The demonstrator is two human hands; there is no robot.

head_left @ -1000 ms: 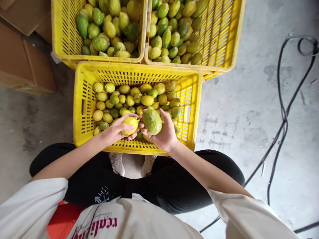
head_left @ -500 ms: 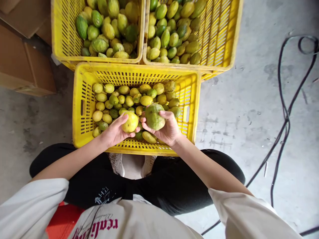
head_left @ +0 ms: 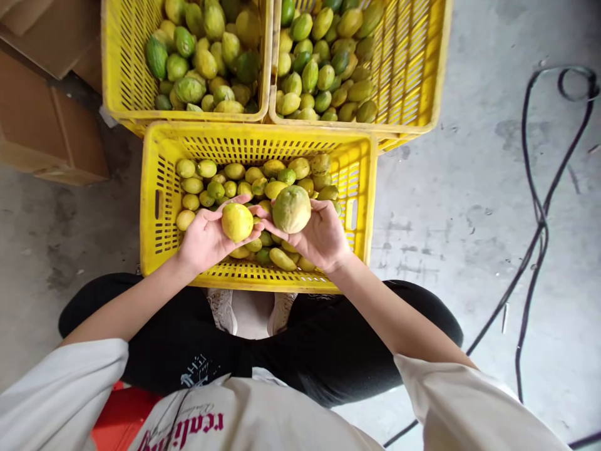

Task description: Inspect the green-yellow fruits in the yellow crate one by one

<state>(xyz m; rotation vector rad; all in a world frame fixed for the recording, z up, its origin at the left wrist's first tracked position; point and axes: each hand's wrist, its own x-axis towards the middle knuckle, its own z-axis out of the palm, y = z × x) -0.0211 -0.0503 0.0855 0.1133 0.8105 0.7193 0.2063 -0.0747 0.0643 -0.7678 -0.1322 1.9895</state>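
Note:
A bright yellow lemon (head_left: 237, 222) rests in my left hand (head_left: 205, 241), on the palm side with the fingers curled loosely under it. My right hand (head_left: 325, 238) cradles a larger, pale green lemon (head_left: 292, 209) in its upturned palm. The fingertips of both hands meet or nearly meet between the two fruits. Beneath them stands a yellow plastic crate (head_left: 146, 188) with many yellow and green lemons (head_left: 282, 259) in its bottom; my hands hide part of that pile.
Two more yellow crates (head_left: 186, 117) of green and yellow lemons adjoin the far side. Cardboard boxes (head_left: 28, 119) stand at the upper left. A black cable (head_left: 535, 250) loops over the concrete floor on the right. My knees flank the near crate.
Both lemons have been turned in my hands, showing other sides. My palms have opened upward, and the left thumb has moved off the front of its lemon.

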